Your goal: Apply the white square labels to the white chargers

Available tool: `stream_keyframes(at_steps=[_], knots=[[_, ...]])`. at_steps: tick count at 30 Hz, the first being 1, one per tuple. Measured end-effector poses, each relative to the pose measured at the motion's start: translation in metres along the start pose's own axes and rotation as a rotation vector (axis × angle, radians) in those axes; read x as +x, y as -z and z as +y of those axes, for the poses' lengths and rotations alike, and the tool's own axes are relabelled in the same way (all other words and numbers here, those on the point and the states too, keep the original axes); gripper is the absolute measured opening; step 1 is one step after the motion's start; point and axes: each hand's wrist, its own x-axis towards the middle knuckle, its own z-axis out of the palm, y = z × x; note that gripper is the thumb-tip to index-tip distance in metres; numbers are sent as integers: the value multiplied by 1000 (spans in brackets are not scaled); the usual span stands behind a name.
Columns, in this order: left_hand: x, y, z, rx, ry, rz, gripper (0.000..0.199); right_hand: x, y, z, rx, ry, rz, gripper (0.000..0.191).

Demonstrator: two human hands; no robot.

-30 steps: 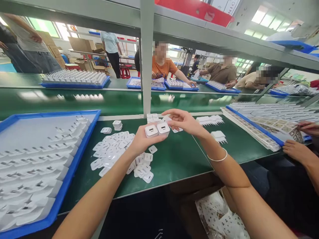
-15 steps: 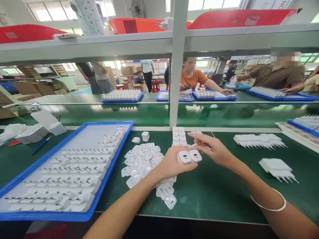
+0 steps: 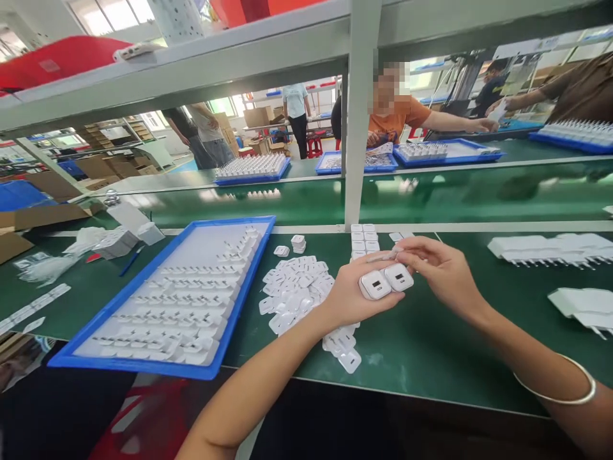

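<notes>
Two white USB chargers (image 3: 387, 282) sit side by side in my left hand (image 3: 352, 287), their port faces turned toward me. My right hand (image 3: 438, 271) is closed in a pinch at the far edge of the chargers, touching a thin pale piece (image 3: 383, 255). Whether that piece is in its fingers or under my left fingers I cannot tell. A heap of flat white cover plates (image 3: 297, 287) lies on the table, partly behind my left forearm. Beyond my hands stand rows of white chargers (image 3: 364, 237).
A blue-rimmed tray (image 3: 225, 338) with rows of white plug housings lies left. Small stacks of plates (image 3: 297, 243) stand behind the heap. More plug housings (image 3: 550, 248) lie right. A grey post (image 3: 357, 128) rises at the table's back; a person in orange (image 3: 407, 115) works beyond it.
The view has tilted and shifted, so the scene sits differently. My right hand's fingers, stretched out before, are now curled and pinched by the chargers. My left hand keeps its hold.
</notes>
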Motion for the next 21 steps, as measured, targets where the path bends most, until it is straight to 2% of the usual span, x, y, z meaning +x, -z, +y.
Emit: stream_keyframes(at_steps=[3,6,9,13,21], knots=[[1,0,-5,51,-22,20,35,-2,5,-4,-67,106,81,10],[4,5,-7,76,-24,38,36,-2,11,-13,-91,147,138,10],[10,12,-7,132,-33,-10,37,0,16,-23,-31,87,47,19],[15,20,-6,155,6,-32,40,2,17,-29,96,1,-113,17],[16,19,-5,198,-63,-67,38,-2,13,-30,129,-40,-215,6]])
